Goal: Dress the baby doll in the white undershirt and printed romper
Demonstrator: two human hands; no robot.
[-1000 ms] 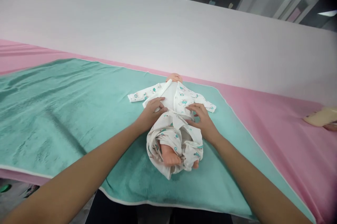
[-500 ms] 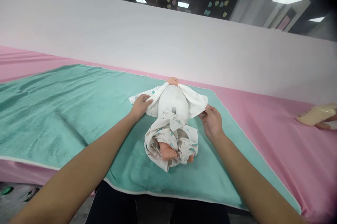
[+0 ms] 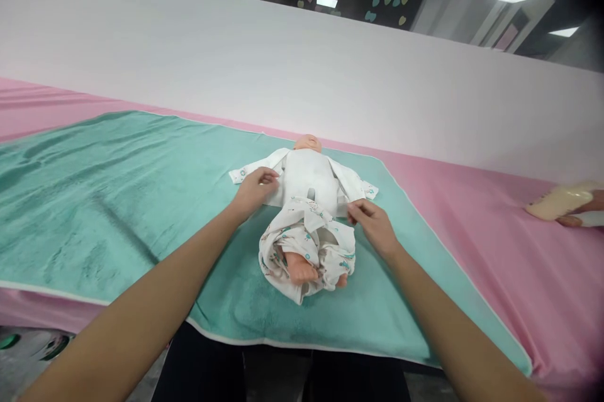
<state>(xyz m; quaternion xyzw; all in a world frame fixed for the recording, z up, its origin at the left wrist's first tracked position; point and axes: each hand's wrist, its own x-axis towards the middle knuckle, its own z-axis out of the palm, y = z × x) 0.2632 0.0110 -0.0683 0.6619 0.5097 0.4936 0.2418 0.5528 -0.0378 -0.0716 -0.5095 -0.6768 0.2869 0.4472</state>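
Observation:
A baby doll (image 3: 307, 175) lies on its back on a teal towel (image 3: 117, 188), head away from me, white cloth torso bared. Its white printed garment (image 3: 306, 248) is opened to both sides and bunched around the legs, with one bare foot (image 3: 302, 268) poking out. My left hand (image 3: 252, 189) is closed on the garment's left flap beside the doll's chest. My right hand (image 3: 372, 226) pinches the right flap near the doll's waist.
The towel lies on a pink sheet (image 3: 495, 251) in front of a white wall panel (image 3: 302, 75). At the far right edge another person's hand (image 3: 582, 213) holds a cream-coloured object (image 3: 554, 202). The table's near edge runs just under my forearms.
The garment, closed over the doll's chest a second ago, has been pulled open to both sides. My hands moved outward with the flaps, then came slightly back in and laid them down.

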